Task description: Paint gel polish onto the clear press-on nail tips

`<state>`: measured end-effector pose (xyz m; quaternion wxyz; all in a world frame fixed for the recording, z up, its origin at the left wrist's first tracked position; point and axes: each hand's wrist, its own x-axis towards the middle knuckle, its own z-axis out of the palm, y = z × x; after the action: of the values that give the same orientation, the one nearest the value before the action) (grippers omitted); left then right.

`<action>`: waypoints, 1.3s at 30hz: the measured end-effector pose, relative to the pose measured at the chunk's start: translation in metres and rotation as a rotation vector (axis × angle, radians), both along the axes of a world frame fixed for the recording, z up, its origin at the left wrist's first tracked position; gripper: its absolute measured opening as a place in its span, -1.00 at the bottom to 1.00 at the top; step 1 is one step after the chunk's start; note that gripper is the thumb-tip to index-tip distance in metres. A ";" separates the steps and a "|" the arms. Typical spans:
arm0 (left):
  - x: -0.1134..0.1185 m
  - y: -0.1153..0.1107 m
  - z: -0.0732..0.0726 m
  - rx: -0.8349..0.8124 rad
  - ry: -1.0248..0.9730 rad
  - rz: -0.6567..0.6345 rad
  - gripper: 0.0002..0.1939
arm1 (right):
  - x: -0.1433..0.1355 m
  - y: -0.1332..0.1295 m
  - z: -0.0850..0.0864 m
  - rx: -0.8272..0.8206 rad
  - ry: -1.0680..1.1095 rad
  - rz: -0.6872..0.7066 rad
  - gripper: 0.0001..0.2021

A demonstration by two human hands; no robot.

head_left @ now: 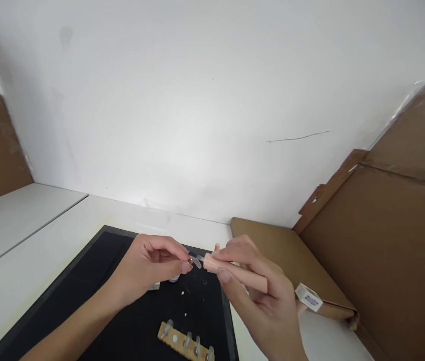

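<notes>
Between thumb and forefinger, my left hand [155, 260] pinches a small clear nail tip [197, 262] by its near end, above the black mat. My right hand [261, 286] is closed round a smooth peach-coloured pen-like tube [238, 275]. A narrow translucent end of the tube points left at the nail tip; whether they touch, I cannot tell. Lower down on the mat lies a tan, biscuit-like holder [178, 339] with several clear nail tips standing along it. One pale round spot on it has no nail tip.
The black mat [122, 321] lies on a white table [80, 215] against a white wall. A flat cardboard box [272, 240] is at the right, with a small white box [309, 297] by its front edge. Cardboard panels [396, 220] stand at the sides. White specks dot the mat.
</notes>
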<state>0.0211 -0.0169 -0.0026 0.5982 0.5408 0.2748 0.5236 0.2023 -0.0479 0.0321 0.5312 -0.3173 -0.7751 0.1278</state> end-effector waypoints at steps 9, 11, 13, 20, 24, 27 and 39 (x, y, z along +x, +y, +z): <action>0.001 0.002 -0.001 -0.004 -0.005 -0.021 -0.93 | 0.001 -0.002 0.002 0.069 0.013 0.001 -0.77; 0.001 0.002 -0.002 -0.001 -0.004 -0.012 -0.92 | 0.000 -0.001 0.003 0.066 -0.027 0.012 -0.75; 0.002 0.001 -0.002 0.002 -0.003 -0.014 -0.93 | -0.002 0.000 0.003 0.059 -0.055 0.010 -0.76; 0.004 0.002 -0.001 0.012 -0.008 -0.008 -0.89 | -0.002 0.001 0.002 0.106 0.001 0.008 -0.74; 0.004 0.002 0.000 0.024 -0.019 -0.014 -0.86 | -0.001 0.002 0.001 0.066 -0.020 0.013 -0.77; 0.004 0.001 0.000 0.025 -0.022 -0.025 -0.86 | 0.000 0.002 0.001 0.062 0.004 0.006 -0.77; 0.004 0.003 -0.001 0.015 -0.025 -0.032 -0.87 | 0.004 0.005 0.002 0.051 0.043 -0.002 -0.75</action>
<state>0.0246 -0.0142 -0.0039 0.6060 0.5428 0.2548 0.5227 0.2066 -0.0433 0.0341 0.5556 -0.3016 -0.7663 0.1144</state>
